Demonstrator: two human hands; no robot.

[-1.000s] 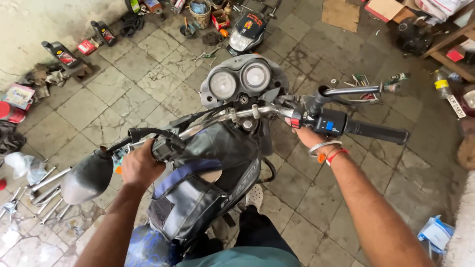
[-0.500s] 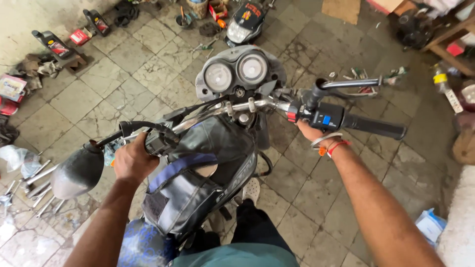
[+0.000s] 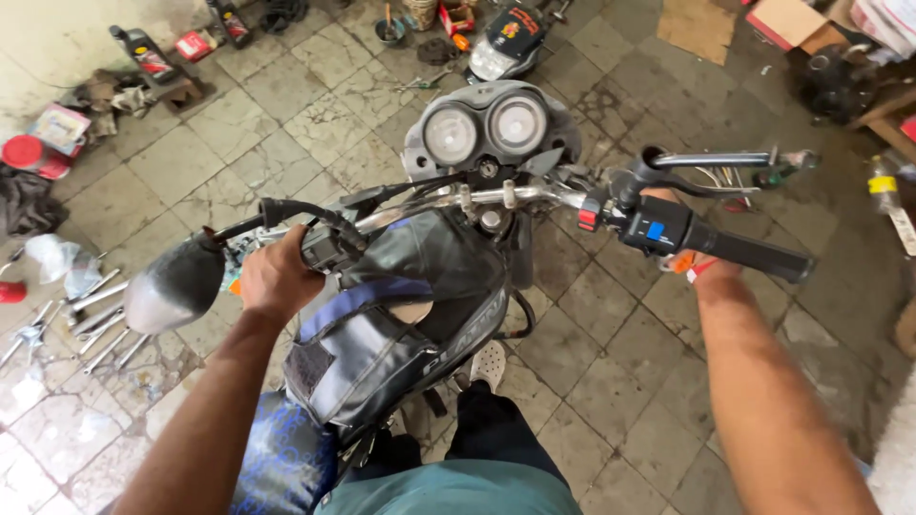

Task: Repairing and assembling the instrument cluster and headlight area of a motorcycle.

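I sit astride a motorcycle with twin round gauges (image 3: 487, 129) and a black and blue cover over its tank (image 3: 410, 305). My left hand (image 3: 277, 277) is closed around the left handlebar grip, just beside the round mirror (image 3: 176, 286). My right hand (image 3: 701, 272) reaches under the right handlebar. It is mostly hidden behind the black switch housing (image 3: 649, 229) with red and blue buttons, and only the wrist with orange bands shows. The right grip (image 3: 754, 253) and the brake lever (image 3: 716, 159) stay bare.
Several wrenches (image 3: 67, 324) lie on the tiled floor at the left. Oil bottles (image 3: 143, 52) and a red-lidded tub (image 3: 33, 153) stand by the wall. A loose headlight fairing (image 3: 506, 43) lies ahead, and a cardboard box (image 3: 792, 19) sits at the far right.
My right hand has slid further behind the switch housing, so less of it shows. My left hand has kept its hold on the left grip. The view has shifted slightly.
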